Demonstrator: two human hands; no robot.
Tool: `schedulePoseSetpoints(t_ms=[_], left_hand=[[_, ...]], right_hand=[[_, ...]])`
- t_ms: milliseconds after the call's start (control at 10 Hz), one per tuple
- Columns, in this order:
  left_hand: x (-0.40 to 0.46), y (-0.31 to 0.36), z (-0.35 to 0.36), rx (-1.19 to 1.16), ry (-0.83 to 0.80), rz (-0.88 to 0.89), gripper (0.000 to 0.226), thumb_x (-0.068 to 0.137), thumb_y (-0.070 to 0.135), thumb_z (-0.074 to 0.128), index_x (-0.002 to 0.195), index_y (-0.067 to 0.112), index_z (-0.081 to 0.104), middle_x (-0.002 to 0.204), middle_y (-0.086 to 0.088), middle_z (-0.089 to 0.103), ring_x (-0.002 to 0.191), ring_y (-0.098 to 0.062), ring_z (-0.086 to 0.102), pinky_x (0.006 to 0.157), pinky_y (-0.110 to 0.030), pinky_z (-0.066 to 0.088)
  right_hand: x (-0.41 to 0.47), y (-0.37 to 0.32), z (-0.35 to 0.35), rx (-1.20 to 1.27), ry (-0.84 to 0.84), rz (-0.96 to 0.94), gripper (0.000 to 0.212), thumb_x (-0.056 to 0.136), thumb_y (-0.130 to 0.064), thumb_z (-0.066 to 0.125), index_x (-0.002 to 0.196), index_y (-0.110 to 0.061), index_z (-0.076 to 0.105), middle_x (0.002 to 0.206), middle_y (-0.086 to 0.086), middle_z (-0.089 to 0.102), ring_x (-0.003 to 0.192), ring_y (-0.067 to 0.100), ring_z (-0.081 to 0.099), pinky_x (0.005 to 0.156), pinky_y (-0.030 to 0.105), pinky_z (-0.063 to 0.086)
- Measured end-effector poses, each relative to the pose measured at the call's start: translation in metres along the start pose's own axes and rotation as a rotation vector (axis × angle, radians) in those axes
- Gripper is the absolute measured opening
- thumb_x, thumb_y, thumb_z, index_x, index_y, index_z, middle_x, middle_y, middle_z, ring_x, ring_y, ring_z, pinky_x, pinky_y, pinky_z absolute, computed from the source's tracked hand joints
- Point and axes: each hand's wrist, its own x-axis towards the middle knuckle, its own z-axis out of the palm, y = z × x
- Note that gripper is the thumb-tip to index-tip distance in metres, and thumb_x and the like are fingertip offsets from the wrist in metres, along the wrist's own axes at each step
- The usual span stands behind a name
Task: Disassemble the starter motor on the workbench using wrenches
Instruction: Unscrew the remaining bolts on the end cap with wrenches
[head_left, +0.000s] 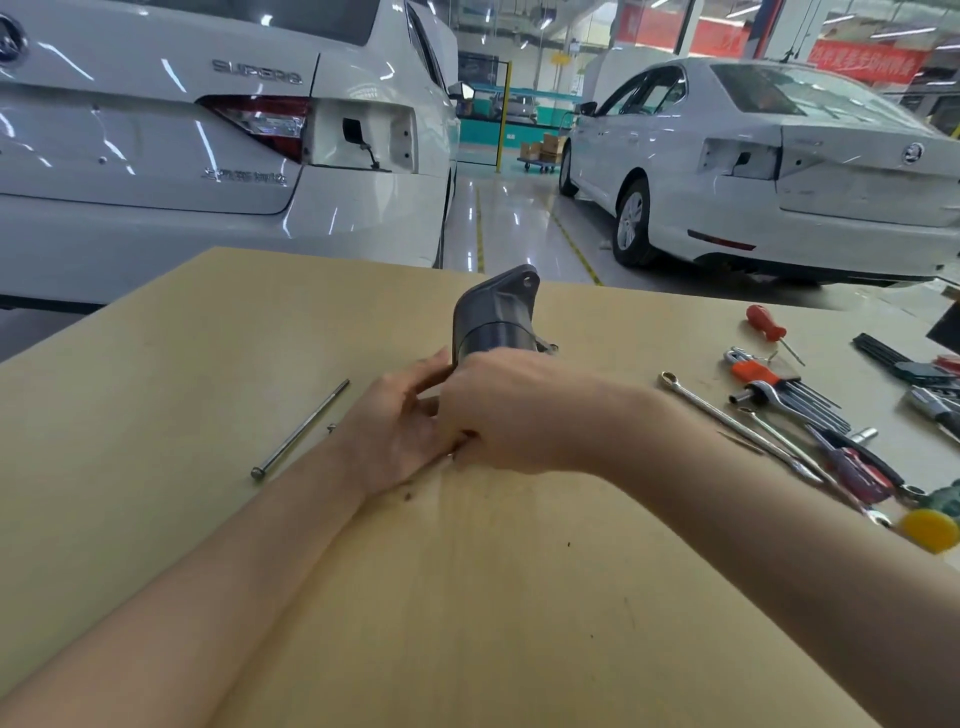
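The grey starter motor (494, 317) lies on the tan workbench (467, 597), its flanged nose pointing away from me. My right hand (511, 410) covers its near end from above, fingers curled around the body. My left hand (400, 431) comes in from the left and holds the same near end, fingers tucked under my right hand. What the fingertips touch is hidden. A long through bolt (300, 430) lies loose on the bench to the left, with a tiny part (331, 427) beside it.
Tools are spread at the right: a combination wrench (727, 421), a ratchet (756, 391), hex keys (810, 402), a red screwdriver (769, 325), more screwdrivers (857, 470) and a yellow object (930, 530). Two white cars (208, 140) stand beyond the bench.
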Motion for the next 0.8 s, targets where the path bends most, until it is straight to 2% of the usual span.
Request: schedulePoseSetpoints(t_ms=[100,200,300,400,500,600,700,800], left_hand=[[0.001,0.0,-0.001,-0.028,-0.046,-0.005,0.019,0.088,0.026,0.06,0.089,0.013,0.074,0.087,-0.007,0.07,0.077,-0.02,0.067,0.082,-0.038,0.051],[0.0,-0.001,0.003,0.015,-0.037,0.015,0.039,0.073,0.027,0.072,0.107,0.011,0.063,0.093,-0.006,0.069,0.081,-0.019,0.069,0.076,-0.036,0.056],[-0.003,0.0,0.005,-0.061,-0.081,-0.04,0.044,0.072,0.027,0.069,0.109,0.006,0.061,0.088,-0.012,0.069,0.076,-0.024,0.07,0.066,-0.035,0.058],[-0.001,-0.001,0.005,-0.054,-0.087,-0.044,0.041,0.072,0.027,0.069,0.106,0.005,0.064,0.09,-0.014,0.07,0.082,-0.026,0.071,0.076,-0.041,0.06],[-0.001,-0.002,0.005,-0.042,-0.09,-0.042,0.042,0.071,0.029,0.069,0.105,0.005,0.065,0.094,-0.014,0.071,0.087,-0.028,0.07,0.083,-0.043,0.058],[-0.001,-0.002,0.005,-0.04,-0.084,-0.044,0.042,0.073,0.03,0.068,0.107,0.006,0.064,0.096,-0.015,0.071,0.09,-0.029,0.07,0.084,-0.044,0.058],[-0.001,-0.002,0.004,-0.053,-0.073,-0.047,0.048,0.073,0.029,0.068,0.114,0.005,0.06,0.1,-0.016,0.07,0.095,-0.031,0.068,0.087,-0.045,0.056],[-0.001,-0.002,0.004,-0.065,-0.069,-0.046,0.046,0.076,0.029,0.067,0.115,0.006,0.06,0.1,-0.016,0.069,0.095,-0.031,0.068,0.086,-0.045,0.057]], right_hand=[[-0.016,0.0,0.007,0.257,0.207,-0.091,0.007,0.088,-0.013,0.062,0.087,-0.013,0.069,0.079,-0.004,0.061,0.079,0.014,0.058,0.065,0.023,0.044],[-0.047,-0.001,0.013,1.149,0.701,-0.005,0.006,0.085,-0.008,0.067,0.088,-0.013,0.069,0.075,0.002,0.067,0.064,0.007,0.058,0.061,0.014,0.043],[-0.067,-0.008,0.034,1.73,1.012,0.288,0.01,0.09,-0.019,0.058,0.082,-0.013,0.059,0.074,0.011,0.067,0.059,0.02,0.062,0.057,0.026,0.052],[-0.074,-0.01,0.056,2.135,1.097,0.604,0.015,0.089,-0.018,0.054,0.08,-0.006,0.053,0.073,0.018,0.069,0.064,0.025,0.069,0.061,0.029,0.057],[-0.074,-0.008,0.068,2.37,1.102,0.765,0.022,0.095,-0.011,0.049,0.075,-0.003,0.053,0.072,0.02,0.07,0.069,0.025,0.072,0.058,0.026,0.057],[-0.072,-0.007,0.071,2.42,1.108,0.751,0.025,0.096,-0.008,0.049,0.072,-0.004,0.055,0.074,0.02,0.069,0.074,0.026,0.073,0.06,0.026,0.057],[-0.072,-0.007,0.068,2.459,1.101,0.733,0.035,0.095,-0.003,0.046,0.062,-0.005,0.058,0.074,0.021,0.067,0.075,0.028,0.073,0.059,0.027,0.058],[-0.073,-0.009,0.067,2.469,1.09,0.716,0.036,0.093,-0.001,0.045,0.061,-0.006,0.058,0.073,0.022,0.068,0.072,0.029,0.072,0.059,0.028,0.058]])
